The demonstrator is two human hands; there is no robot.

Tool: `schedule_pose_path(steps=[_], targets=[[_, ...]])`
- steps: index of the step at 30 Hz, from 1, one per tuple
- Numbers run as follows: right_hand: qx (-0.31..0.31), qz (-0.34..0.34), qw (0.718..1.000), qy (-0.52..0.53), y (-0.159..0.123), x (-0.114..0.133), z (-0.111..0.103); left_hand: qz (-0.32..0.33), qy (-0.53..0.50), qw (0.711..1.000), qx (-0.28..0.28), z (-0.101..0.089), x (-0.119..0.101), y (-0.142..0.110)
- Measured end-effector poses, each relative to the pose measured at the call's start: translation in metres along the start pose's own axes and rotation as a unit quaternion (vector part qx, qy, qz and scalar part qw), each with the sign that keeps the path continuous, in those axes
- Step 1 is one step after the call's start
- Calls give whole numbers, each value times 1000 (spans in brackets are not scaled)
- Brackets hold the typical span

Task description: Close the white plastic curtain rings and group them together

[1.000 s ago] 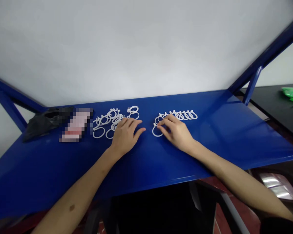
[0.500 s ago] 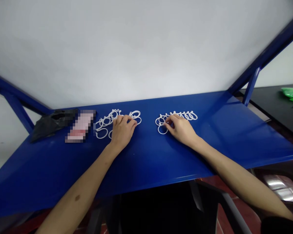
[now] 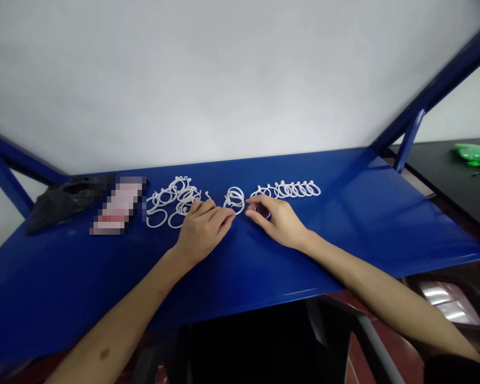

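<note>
My left hand is closed, its thumb and fingertips pinched at the lower edge of a small cluster of white curtain rings. These rings overlap, each with a small knob or eyelet. Close on their right side, my right hand has its thumb and forefinger apart, with nothing visible held between them. Behind the right fingers lie a few more rings, partly hidden, and a neat overlapping row of rings runs off to the right. A loose pile of rings lies left of and behind my left hand.
A crumpled black plastic bag and a blurred-out pink and white item lie at the left of the blue table. Blue frame bars and a white wall stand behind. A green object rests on a black surface at the right.
My left hand has moved right with the small ring cluster, closer to the right hand. My right hand has shifted left, and its thumb and forefinger have parted from the ring they pinched.
</note>
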State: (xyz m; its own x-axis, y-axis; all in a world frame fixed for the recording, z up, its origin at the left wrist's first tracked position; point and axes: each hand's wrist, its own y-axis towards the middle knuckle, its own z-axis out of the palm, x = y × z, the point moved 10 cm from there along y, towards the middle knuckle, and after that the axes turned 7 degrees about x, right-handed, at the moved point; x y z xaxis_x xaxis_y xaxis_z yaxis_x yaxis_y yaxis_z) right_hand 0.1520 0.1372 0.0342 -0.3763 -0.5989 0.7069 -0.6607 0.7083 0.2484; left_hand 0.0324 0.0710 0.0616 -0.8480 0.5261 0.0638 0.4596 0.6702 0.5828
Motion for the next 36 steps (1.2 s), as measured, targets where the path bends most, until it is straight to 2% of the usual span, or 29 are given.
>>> schedule_pose_path(steps=[6, 8, 12, 14, 16, 18, 20, 22, 28, 36], targets=[[-6, -25, 999, -19, 1, 0, 1, -82, 36, 996, -26, -1, 24, -5], [-9, -30, 999, -15, 0, 2, -1, -60, 25, 998, -21, -2, 21, -5], [-14, -24, 999, 25, -1, 6, -4, 54, -17, 998, 36, 5, -7, -3], [-19, -17, 999, 46, -2, 5, -4, 77, -40, 995, 58, 9, -17, -3], [-29, -8, 997, 65, -3, 2, -5, 47, -78, 995, 51, 9, -14, -2], [-43, 1, 996, 84, -4, -2, -6, -40, -132, 990, 22, 9, 1, -2], [-47, -1, 994, 100, -6, -2, -6, -134, -191, 972, 7, 12, 18, -5], [-37, -18, 994, 103, -6, 2, -4, -180, -239, 954, 22, 19, 25, -7], [-12, -113, 989, 99, -12, 21, 1, -179, -331, 923, 82, 28, 17, -7], [34, -210, 977, 0, -27, 47, 7, -143, -339, 925, 93, 22, 6, -9]])
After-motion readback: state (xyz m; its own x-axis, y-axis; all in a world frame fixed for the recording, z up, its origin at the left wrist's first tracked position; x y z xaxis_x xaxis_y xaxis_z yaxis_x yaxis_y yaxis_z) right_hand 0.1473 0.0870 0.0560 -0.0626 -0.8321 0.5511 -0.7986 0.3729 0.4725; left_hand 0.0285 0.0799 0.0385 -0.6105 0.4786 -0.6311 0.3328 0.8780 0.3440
